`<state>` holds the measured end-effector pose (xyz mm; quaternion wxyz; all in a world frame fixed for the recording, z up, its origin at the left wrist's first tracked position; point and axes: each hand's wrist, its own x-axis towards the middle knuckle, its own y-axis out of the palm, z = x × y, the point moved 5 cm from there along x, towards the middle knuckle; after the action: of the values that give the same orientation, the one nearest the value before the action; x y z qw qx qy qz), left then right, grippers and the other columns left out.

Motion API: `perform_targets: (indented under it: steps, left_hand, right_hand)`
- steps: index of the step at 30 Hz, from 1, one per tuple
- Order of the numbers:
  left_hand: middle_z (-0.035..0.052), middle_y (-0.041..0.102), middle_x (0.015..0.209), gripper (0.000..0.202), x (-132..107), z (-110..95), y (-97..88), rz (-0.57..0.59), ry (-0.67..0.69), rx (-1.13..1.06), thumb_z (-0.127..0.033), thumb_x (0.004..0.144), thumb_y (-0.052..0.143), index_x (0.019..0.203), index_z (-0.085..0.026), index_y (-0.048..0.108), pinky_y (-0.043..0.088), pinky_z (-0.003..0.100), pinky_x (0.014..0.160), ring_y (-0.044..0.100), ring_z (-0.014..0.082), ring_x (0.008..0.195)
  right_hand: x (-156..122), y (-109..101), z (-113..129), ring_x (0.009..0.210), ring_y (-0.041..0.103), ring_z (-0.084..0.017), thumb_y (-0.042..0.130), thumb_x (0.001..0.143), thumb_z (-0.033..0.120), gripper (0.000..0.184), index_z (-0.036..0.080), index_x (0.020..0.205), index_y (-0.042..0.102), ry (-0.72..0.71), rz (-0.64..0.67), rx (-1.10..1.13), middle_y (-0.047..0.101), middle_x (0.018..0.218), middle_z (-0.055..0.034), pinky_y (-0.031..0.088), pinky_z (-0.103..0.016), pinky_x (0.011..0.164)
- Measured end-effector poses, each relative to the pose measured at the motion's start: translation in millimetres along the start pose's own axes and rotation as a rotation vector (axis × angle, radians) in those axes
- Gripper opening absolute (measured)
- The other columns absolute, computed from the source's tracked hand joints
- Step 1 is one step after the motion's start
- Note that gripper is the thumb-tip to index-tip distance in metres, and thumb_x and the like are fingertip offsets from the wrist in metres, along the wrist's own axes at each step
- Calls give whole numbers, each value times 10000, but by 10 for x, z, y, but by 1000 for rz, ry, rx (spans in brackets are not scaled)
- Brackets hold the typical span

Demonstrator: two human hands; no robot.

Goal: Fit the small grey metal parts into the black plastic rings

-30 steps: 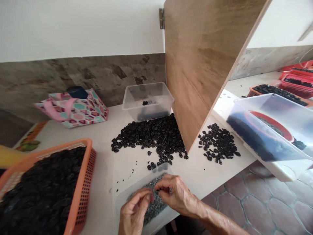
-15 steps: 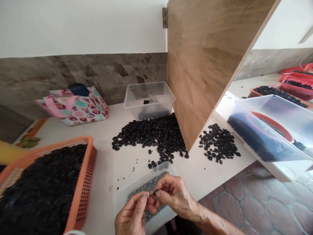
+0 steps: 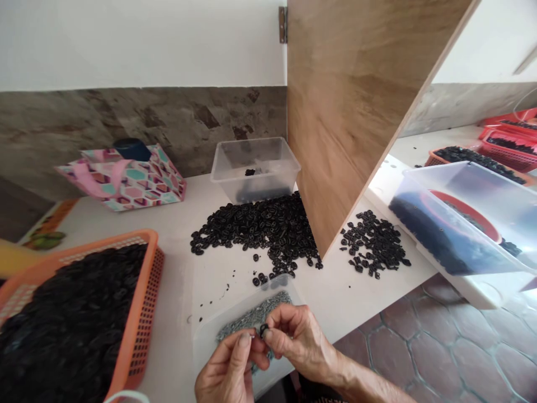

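My left hand (image 3: 232, 361) is closed in a pinch on a small shiny metal piece (image 3: 252, 336), too small to name more exactly. Close beside it, my right hand (image 3: 300, 338) grips a small black plastic piece (image 3: 264, 329) between thumb and forefinger. The two pieces nearly meet; whether they touch is hard to tell. Below both hands stands a clear plastic tray (image 3: 201, 347) with many small grey metal pieces (image 3: 247, 316) in it, partly hidden by the fingers. Beyond the tray a large heap of black plastic pieces (image 3: 264, 224) lies on the white table (image 3: 176, 313).
An orange basket (image 3: 153, 268) full of black pieces stands at left. Behind the heap is a clear bin (image 3: 255, 159), with a patterned bag (image 3: 138, 182) to its left. A wooden panel (image 3: 356, 101) divides the table; a smaller black pile (image 3: 375, 243) and another clear bin (image 3: 461, 224) lie right.
The black piece in my right hand has turned and shows more clearly beside the metal piece. Both hands stay close together over the tray, and the view has shifted slightly.
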<state>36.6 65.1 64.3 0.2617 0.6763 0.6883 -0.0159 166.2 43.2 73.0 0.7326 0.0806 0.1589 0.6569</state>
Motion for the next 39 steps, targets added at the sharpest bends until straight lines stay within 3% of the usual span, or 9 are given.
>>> perform_targets:
  steps: [12, 18, 24, 28, 32, 39]
  left_hand:
    - [-6, 691, 507, 281, 4, 80, -74, 2, 57, 12, -425, 560, 900, 688, -202, 785, 535, 188, 525, 592, 100, 452]
    - [-10, 681, 503, 284, -7, 78, -84, -22, 90, 66, -433, 581, 883, 682, -192, 773, 561, 206, 560, 593, 108, 471]
    - [-9, 657, 491, 341, -25, 42, -102, -79, 178, 241, -499, 579, 856, 649, -181, 754, 553, 234, 497, 611, 149, 476]
    - [-7, 659, 484, 360, -41, 7, -55, -71, 202, 315, -529, 588, 837, 664, -185, 761, 542, 244, 472, 602, 154, 451]
    - [6, 683, 499, 340, -12, -6, -4, -13, 178, 298, -508, 623, 822, 703, -181, 774, 580, 279, 550, 653, 180, 494]
    - [43, 758, 621, 424, 29, 51, -128, -23, 60, 246, -565, 645, 775, 822, -180, 800, 601, 305, 634, 718, 214, 589]
  right_hand:
    - [-50, 44, 137, 525, 496, -107, 611, 859, 287, 182, 184, 725, 546, -166, 2, -195, 559, 513, 43, 416, -246, 578]
    - [-72, 46, 167, 526, 503, -110, 605, 833, 215, 135, 185, 711, 555, -185, -11, -231, 578, 531, 36, 423, -247, 584]
    - [-90, 54, 209, 524, 509, -111, 600, 819, 167, 162, 186, 664, 558, -190, -31, -330, 594, 540, 28, 418, -245, 576]
    - [-87, 30, 176, 507, 500, -110, 603, 834, 202, 197, 184, 644, 553, -154, -31, -330, 588, 526, 24, 401, -245, 552]
    - [-73, 0, 109, 527, 476, -105, 615, 859, 292, 223, 174, 677, 561, -125, -9, -221, 571, 548, 22, 386, -240, 547]
    - [-16, -44, 153, 552, 406, -104, 621, 831, 408, 289, 171, 676, 560, -138, -61, -260, 468, 588, 36, 342, -240, 532]
